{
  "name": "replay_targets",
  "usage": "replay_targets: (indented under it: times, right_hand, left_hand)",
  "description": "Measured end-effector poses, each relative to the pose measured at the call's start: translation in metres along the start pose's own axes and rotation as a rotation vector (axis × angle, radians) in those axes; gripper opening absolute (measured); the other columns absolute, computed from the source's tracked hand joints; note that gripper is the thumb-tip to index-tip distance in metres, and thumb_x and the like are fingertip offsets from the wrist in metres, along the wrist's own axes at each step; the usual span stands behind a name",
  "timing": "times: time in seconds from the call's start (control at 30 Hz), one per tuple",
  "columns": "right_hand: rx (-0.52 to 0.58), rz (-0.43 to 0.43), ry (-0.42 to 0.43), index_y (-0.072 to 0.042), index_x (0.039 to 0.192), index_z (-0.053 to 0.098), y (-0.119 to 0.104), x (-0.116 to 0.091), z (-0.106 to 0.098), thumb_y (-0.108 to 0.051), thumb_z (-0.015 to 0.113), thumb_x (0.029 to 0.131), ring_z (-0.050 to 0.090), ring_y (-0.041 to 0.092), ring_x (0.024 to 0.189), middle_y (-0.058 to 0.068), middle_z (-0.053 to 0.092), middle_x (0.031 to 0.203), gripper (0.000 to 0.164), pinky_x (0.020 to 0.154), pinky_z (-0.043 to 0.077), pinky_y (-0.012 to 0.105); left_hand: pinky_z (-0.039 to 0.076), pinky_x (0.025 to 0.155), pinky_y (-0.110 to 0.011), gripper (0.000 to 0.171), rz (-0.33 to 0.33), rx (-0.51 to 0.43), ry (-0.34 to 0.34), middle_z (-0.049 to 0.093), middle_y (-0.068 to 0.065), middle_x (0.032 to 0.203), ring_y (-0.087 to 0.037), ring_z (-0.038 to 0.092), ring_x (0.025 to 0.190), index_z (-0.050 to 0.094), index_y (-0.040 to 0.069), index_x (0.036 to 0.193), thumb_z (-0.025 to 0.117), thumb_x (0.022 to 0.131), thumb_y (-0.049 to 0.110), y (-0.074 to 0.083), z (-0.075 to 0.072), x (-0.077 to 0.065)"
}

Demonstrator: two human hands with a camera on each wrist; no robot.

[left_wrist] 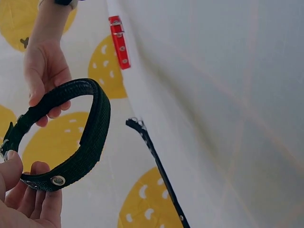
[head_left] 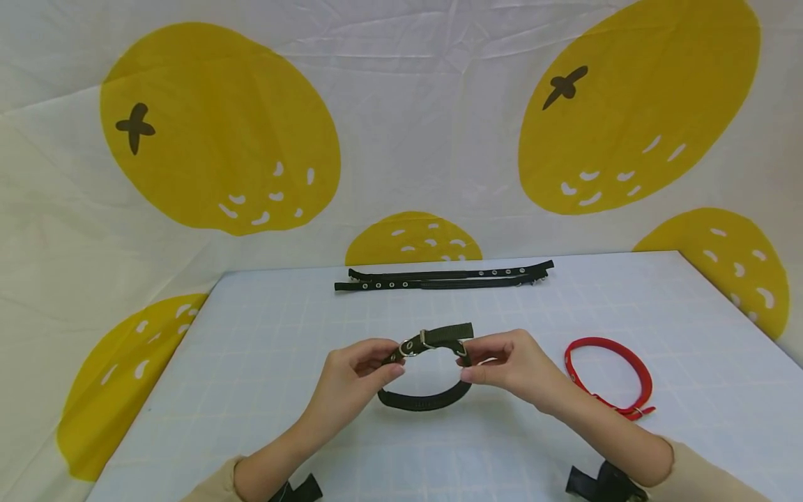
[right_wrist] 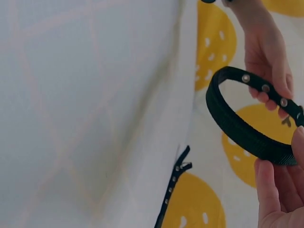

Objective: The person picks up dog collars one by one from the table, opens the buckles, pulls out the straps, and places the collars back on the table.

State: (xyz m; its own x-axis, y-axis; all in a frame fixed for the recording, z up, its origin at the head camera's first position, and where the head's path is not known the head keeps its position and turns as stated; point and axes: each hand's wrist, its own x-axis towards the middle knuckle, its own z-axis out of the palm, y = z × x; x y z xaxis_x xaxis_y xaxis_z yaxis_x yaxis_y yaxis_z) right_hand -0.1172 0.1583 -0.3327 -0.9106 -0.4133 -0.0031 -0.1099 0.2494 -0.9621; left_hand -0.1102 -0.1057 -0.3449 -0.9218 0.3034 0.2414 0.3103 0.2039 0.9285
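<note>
A dark collar [head_left: 423, 402], buckled into a loop, is held above the table between both hands. My left hand [head_left: 357, 373] pinches its left side, close to the metal ring and buckle; in the left wrist view a metal eyelet [left_wrist: 58, 180] shows beside those fingers. With thumb and fingers, my right hand [head_left: 511, 366] pinches the opposite side, below the strap's free end [head_left: 461, 331]. The right wrist view shows a row of eyelets along the collar [right_wrist: 256, 149]. A red collar [head_left: 645, 376], also fastened in a loop, lies on the table beyond the right wrist.
Two black collars [head_left: 439, 284] lie stretched out side by side near the table's back edge. The table [head_left: 251, 335] has a pale checked cover. Behind it hangs a white cloth [head_left: 426, 139] with yellow fruit shapes.
</note>
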Motion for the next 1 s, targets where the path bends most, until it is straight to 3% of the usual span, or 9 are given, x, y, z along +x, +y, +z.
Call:
replay_targets:
  times: [0.57,1.0]
  right_hand:
    - [0.008,-0.013,-0.01,0.008,0.113,0.062,0.002,-0.003,0.0,-0.019,0.076,0.078,0.065,0.024,0.086,0.015,0.069,0.096,0.046,0.076,0.054,0.028]
    - [0.016,-0.052,0.025,-0.001,0.11,0.062,-0.01,0.004,0.008,-0.012,0.071,0.082,0.064,0.026,0.087,0.014,0.064,0.097,0.031,0.078,0.054,0.033]
  left_hand:
    - [0.055,0.073,-0.027,0.023,0.007,-0.026,-0.004,0.069,-0.004,0.091,-0.015,0.066,0.081,0.068,0.006,0.102,0.073,0.08,0.009,-0.002,-0.001,-0.001]
    - [0.055,0.073,-0.027,0.022,0.005,-0.061,-0.001,0.069,-0.007,0.091,-0.015,0.067,0.081,0.067,0.004,0.1,0.074,0.078,0.005,-0.001,0.006,0.001]
